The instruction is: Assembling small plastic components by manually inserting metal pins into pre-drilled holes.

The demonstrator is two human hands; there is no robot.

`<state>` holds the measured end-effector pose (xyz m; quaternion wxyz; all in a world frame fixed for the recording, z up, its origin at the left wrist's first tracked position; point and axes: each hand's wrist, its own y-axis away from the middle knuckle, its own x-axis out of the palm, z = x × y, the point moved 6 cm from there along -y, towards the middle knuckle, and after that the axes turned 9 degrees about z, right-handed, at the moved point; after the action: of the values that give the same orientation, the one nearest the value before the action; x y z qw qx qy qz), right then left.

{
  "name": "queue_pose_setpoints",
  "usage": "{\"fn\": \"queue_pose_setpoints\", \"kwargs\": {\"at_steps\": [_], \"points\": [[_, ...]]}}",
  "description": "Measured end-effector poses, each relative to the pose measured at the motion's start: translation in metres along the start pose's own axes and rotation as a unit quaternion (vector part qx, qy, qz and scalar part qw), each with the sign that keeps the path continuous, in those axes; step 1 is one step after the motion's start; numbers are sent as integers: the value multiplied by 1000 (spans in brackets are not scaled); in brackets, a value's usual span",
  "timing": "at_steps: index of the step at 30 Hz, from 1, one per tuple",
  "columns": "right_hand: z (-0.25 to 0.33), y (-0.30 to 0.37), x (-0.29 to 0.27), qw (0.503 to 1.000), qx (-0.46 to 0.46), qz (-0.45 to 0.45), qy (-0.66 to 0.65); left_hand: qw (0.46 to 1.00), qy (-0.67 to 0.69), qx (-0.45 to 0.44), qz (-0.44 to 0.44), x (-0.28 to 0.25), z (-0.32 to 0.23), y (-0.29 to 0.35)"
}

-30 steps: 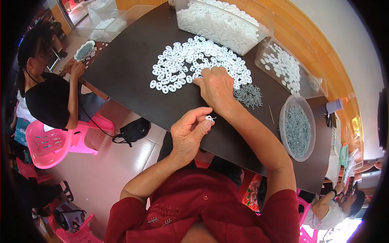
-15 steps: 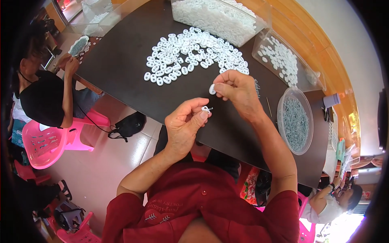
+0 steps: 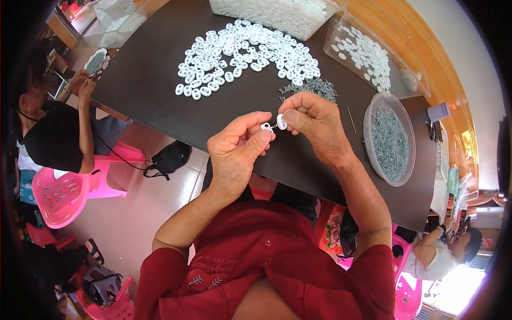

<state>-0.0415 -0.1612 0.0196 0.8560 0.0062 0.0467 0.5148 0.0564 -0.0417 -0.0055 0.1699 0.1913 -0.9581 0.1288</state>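
My left hand (image 3: pixel 237 146) pinches a small white oval plastic piece with holes (image 3: pixel 266 127) between thumb and fingertips. A grey screw (image 3: pixel 274 126) sticks out of it toward the right. Between thumb and forefinger, my right hand (image 3: pixel 316 125) grips a white oval cap (image 3: pixel 281 121), held on edge at the screw's tip; whether they touch is too small to tell. Beyond both hands, many two-holed white pieces (image 3: pixel 213 64) lie in an arc on the dark table (image 3: pixel 144 80). Loose grey screws (image 3: pixel 320 88) are heaped just past my right hand.
A round clear tub (image 3: pixel 368 154) of screws stands at right, beside a thin stick (image 3: pixel 351 120). Clear bins of white pieces (image 3: pixel 274 16) and white caps (image 3: pixel 368 53) line the far edge. Another person (image 3: pixel 53 128) works at left, near a pink chair (image 3: pixel 61 197).
My hands have come together, bringing the white cap to the screw's tip. The view has shifted, so the table's things sit higher and the loose screw heap now shows.
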Motion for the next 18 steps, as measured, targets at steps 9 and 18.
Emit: {"fn": "queue_pose_setpoints", "kwargs": {"at_steps": [9,18], "points": [[7,3,4,997,-45,-22,54,999,-41,-4,-20,-1,0,3],[10,5,7,989,-60,-27,134,996,-85,-18,-26,-2,1,5]]}}
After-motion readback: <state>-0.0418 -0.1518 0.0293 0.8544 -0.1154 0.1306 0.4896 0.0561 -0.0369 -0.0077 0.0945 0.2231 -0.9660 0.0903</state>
